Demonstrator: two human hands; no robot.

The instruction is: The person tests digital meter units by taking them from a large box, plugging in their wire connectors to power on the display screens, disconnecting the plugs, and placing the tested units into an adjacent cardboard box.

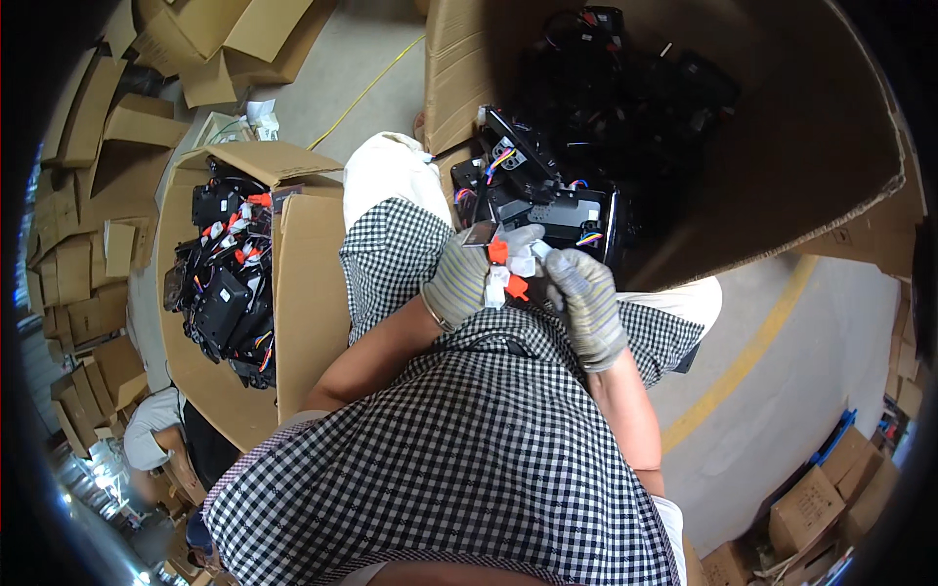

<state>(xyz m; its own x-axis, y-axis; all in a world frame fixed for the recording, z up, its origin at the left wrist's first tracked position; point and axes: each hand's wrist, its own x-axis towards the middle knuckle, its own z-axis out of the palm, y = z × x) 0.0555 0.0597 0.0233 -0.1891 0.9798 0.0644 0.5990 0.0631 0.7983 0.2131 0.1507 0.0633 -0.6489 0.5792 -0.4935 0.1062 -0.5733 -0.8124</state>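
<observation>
Both my hands wear striped grey work gloves and meet above my lap. My left hand is closed round a bunch of orange connectors and white connectors. A small dark flat piece stands out by its fingers. My right hand pinches a small white connector between thumb and fingers, close beside the bunch. Just beyond the hands, black electronic units with multicoloured wires lie at the mouth of a large carton. Wires at the connectors are mostly hidden by the gloves.
The large cardboard carton opens toward me, with more black units deep inside. At my left, another carton holds black units with orange and white connectors. A person is at lower left. Cartons pile up along the left.
</observation>
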